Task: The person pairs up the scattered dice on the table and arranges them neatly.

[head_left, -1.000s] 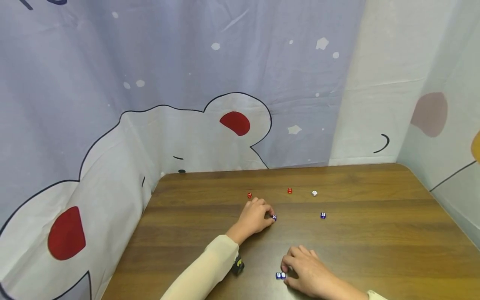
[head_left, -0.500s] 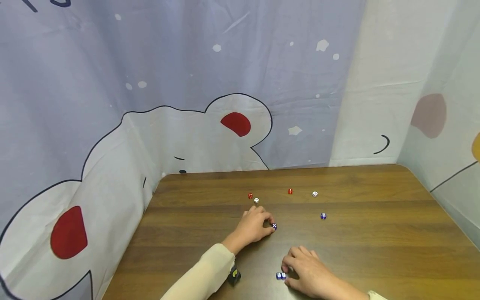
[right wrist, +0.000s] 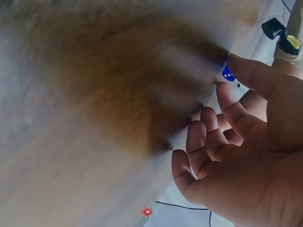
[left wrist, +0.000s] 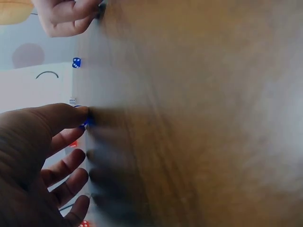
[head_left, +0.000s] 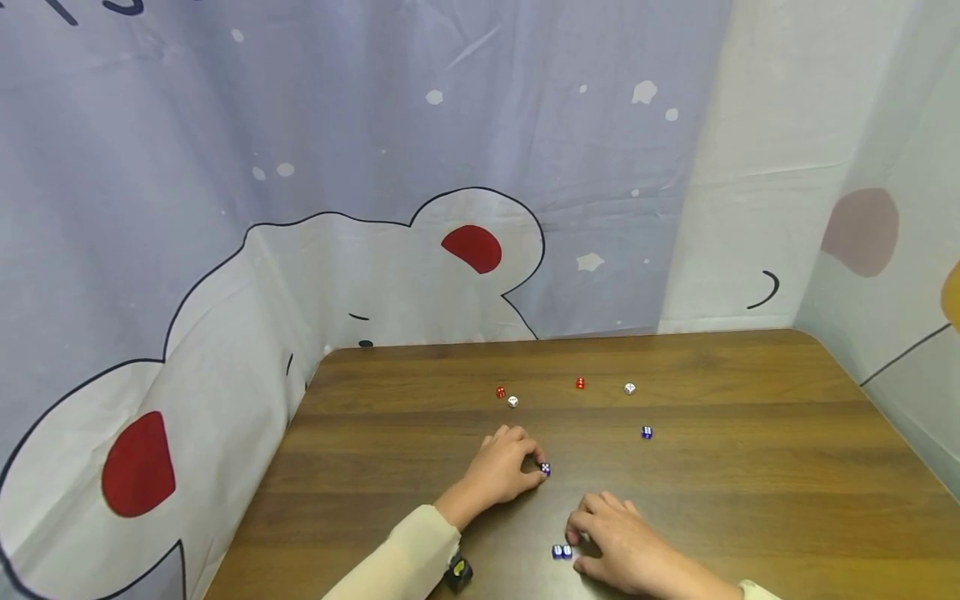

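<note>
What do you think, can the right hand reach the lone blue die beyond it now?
Probably yes: only bare tabletop shows between the right hand and the lone blue die; the left hand is off to the side.

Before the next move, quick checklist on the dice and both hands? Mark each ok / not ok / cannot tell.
1. Left hand pinching one blue die: ok.
2. Blue pair side by side on the table: ok.
3. Held die next to that pair: not ok, it is apart, farther back.
4. Way between held die and pair free of other dice: ok; the red dice, white dice and lone blue die lie elsewhere.
5. Right hand clear of the pair: cannot tell; its fingertips are very close.
</note>
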A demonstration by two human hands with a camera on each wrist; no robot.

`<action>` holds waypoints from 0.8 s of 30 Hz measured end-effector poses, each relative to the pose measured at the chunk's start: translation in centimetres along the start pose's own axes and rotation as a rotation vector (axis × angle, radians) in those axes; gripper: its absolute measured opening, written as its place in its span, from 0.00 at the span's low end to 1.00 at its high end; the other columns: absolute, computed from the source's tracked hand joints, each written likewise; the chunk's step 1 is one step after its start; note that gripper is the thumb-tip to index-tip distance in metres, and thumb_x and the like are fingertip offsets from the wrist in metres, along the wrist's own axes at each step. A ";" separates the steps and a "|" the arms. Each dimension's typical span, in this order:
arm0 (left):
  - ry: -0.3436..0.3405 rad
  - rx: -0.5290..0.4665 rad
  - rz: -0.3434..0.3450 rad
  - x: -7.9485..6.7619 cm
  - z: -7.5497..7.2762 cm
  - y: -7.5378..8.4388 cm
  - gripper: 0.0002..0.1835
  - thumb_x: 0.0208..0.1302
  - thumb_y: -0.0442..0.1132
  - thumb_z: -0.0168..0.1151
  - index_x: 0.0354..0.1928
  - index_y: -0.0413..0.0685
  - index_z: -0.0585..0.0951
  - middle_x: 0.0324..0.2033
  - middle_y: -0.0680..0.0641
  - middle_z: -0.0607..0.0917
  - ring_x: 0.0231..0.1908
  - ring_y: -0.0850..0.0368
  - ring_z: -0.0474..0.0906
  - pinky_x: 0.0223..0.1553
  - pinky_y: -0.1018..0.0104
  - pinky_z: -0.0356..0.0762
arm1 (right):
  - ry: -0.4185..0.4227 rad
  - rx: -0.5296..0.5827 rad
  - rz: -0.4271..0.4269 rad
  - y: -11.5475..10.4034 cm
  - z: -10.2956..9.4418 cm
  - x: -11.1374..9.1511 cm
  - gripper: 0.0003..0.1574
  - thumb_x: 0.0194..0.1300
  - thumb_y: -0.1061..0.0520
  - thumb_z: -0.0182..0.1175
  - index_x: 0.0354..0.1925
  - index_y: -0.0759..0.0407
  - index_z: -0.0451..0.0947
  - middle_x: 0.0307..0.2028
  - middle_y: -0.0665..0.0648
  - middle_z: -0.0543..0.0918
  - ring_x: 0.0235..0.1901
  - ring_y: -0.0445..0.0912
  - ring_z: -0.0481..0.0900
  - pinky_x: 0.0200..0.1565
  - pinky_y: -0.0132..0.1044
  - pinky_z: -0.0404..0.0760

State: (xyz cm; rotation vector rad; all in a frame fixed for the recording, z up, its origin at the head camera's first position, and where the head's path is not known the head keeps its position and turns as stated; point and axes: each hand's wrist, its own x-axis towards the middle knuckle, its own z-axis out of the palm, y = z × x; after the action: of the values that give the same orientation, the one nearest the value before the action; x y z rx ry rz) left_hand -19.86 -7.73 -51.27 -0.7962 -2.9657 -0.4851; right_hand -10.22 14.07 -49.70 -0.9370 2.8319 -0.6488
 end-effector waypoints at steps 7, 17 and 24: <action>0.003 -0.008 0.010 -0.8 -0.1 0.3 0.09 0.59 0.55 0.73 0.36 0.65 0.83 0.41 0.61 0.79 0.44 0.62 0.71 0.45 0.63 0.67 | 0.028 -0.009 0.004 0.7 -0.5 0.2 0.17 0.51 0.44 0.75 0.34 0.40 0.77 0.38 0.38 0.73 0.39 0.37 0.66 0.39 0.37 0.65; 0.014 -0.020 0.025 -1.5 0.0 0.6 0.09 0.59 0.54 0.73 0.36 0.64 0.83 0.41 0.61 0.79 0.43 0.63 0.71 0.43 0.65 0.66 | 0.140 -0.031 0.056 2.8 -2.1 0.9 0.16 0.52 0.48 0.76 0.36 0.41 0.78 0.38 0.40 0.76 0.40 0.39 0.70 0.42 0.41 0.69; 0.015 0.004 0.038 -1.8 0.2 0.8 0.09 0.58 0.55 0.73 0.36 0.65 0.83 0.40 0.62 0.79 0.42 0.64 0.70 0.42 0.66 0.66 | 0.232 -0.053 0.130 5.4 -3.7 1.5 0.15 0.54 0.52 0.75 0.39 0.46 0.82 0.40 0.45 0.79 0.43 0.46 0.75 0.44 0.47 0.73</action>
State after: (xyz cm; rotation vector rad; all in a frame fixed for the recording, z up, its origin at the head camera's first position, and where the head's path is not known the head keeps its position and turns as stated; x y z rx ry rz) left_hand -17.85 -7.87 -51.41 -0.8433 -2.9307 -0.4816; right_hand -15.17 18.44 -48.59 -0.7187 3.0954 -0.7122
